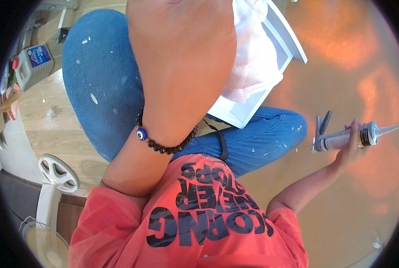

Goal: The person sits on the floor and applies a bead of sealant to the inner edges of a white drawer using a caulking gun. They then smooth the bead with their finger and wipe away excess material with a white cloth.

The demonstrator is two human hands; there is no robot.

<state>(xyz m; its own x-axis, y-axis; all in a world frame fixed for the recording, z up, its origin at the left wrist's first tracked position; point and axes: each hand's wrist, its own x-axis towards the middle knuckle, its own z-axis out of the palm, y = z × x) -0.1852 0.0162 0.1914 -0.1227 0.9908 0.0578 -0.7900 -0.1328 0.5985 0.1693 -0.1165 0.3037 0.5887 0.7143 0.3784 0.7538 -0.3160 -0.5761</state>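
My left hand [181, 27], with a dark bead bracelet at the wrist, is raised very close to the camera; its fingers are out of the frame, so what they do is hidden. Beside it, a pale cloth [253, 58] lies on a white framed piece [237, 114] above my bent legs. Out to the right, my right hand [352, 143] is wrapped round a caulking gun [320, 134] loaded with a silver tube, its nozzle pointing right. My jeans carry white flecks.
At left, a pale plastic jug [34, 67] with a red cap stands among other items on the wood-look floor [47, 125]. A white five-spoked part [58, 172] and a wire basket [43, 241] are at lower left. A glossy brown surface [342, 44] extends along the right.
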